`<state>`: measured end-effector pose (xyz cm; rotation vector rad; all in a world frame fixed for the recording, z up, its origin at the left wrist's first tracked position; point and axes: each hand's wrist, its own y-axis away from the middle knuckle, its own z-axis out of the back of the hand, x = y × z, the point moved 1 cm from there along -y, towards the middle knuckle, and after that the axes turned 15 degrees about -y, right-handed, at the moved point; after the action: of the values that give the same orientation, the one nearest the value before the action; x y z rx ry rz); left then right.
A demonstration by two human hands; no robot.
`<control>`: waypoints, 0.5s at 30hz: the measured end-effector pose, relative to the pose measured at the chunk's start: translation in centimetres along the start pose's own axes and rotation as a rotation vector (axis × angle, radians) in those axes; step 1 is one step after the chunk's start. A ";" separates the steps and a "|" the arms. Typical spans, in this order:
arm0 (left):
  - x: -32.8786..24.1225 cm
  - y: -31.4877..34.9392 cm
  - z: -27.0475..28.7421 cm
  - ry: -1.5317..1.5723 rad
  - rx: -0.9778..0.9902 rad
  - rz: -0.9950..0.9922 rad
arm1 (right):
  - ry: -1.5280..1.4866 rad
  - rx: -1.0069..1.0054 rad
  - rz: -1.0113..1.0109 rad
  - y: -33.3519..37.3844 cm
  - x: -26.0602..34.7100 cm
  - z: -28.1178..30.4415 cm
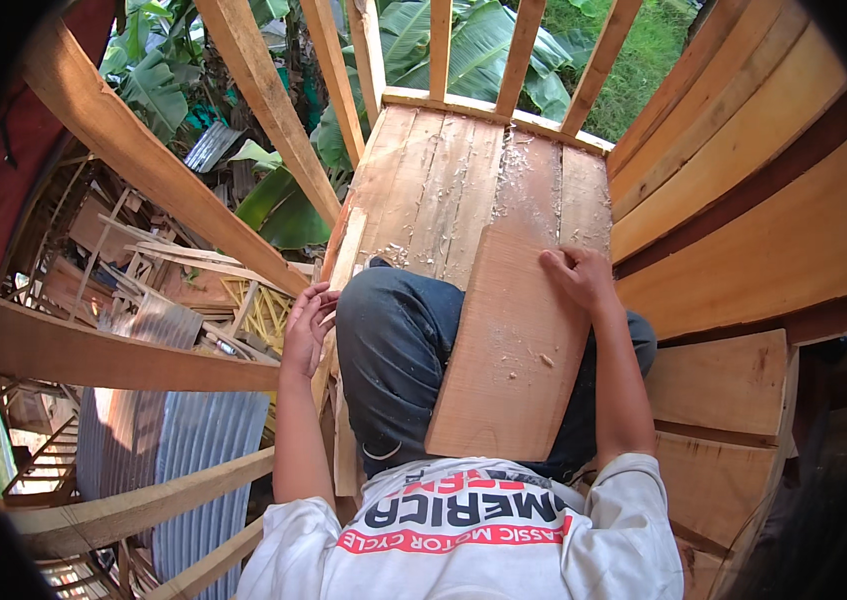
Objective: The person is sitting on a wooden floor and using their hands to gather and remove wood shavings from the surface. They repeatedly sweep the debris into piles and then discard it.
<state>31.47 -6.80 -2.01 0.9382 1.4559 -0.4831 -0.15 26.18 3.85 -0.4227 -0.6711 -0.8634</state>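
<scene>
A wide, flat wooden board (515, 340) lies slanted across my lap, its lower end close to my shirt. Bits of wood shaving rest on its face. My right hand (583, 278) is closed at the board's upper right edge, with the thumb side on the wood and some fingers hidden. Beside my left knee, my left hand (309, 325) hangs with fingers loosely bent and apart, holding nothing visible. Its fingertips are near the knee and a pale wooden strip (347, 250) along the platform's left side.
Curly shavings (515, 170) litter the plank floor (423, 150) ahead. Wooden uprights (273, 110) surround it, with leaning boards (743, 220) on the right. Beyond the left side, lower down, are corrugated metal sheets (205, 450) and scrap wood (183, 265). Stacked planks (718, 385) sit by my right elbow.
</scene>
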 end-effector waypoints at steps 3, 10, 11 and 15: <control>1.9 -4.8 0.0 0.078 0.040 0.144 | -0.069 0.002 -0.022 -0.2 -0.8 0.3; 8.9 -22.0 -1.8 -0.751 0.512 0.551 | -0.665 -0.246 -0.214 0.6 -10.9 -0.5; 9.6 -23.6 -0.9 -0.758 0.501 0.744 | -0.679 -0.249 -0.217 0.1 -11.0 -1.2; 4.8 -29.8 -5.2 -1.087 0.676 1.001 | -0.683 -0.204 -0.347 -1.7 -11.4 -3.0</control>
<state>5.57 -18.80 -13.14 1.4445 -0.2502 -0.5690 -5.73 29.72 -6.09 -0.8171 -1.3172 -1.1283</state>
